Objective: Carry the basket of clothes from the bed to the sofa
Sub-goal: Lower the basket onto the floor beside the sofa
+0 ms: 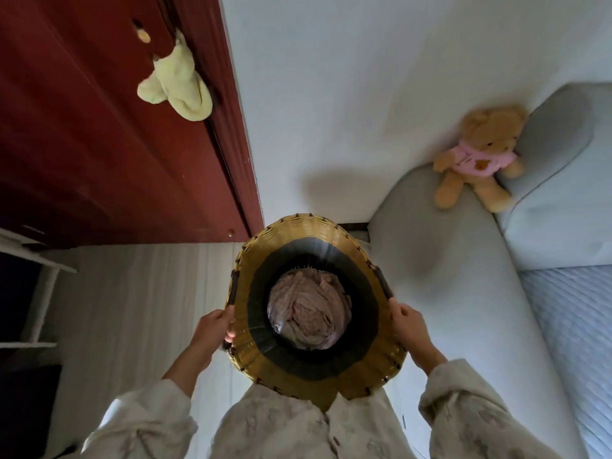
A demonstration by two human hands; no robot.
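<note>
Upper left: red door (99,127), yellow towel (177,84) hanging. Lower centre: left hand (213,329) wrapped round the basket (298,240) rim, clothes (308,313) heaped inside, right hand (409,323) clenched on the opposite handle. Basket airborne, chest-high. Right: sofa (447,276), bear (480,157) perched on top. Risk: uneven lift, basket tips, clothes spill; or rim clips the sofa arm.

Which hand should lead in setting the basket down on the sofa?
Probably the right hand. It grips the basket handle on the side facing the sofa, which lies to the person's right. The left hand holds the opposite handle, on the floor side, and would follow.
</note>
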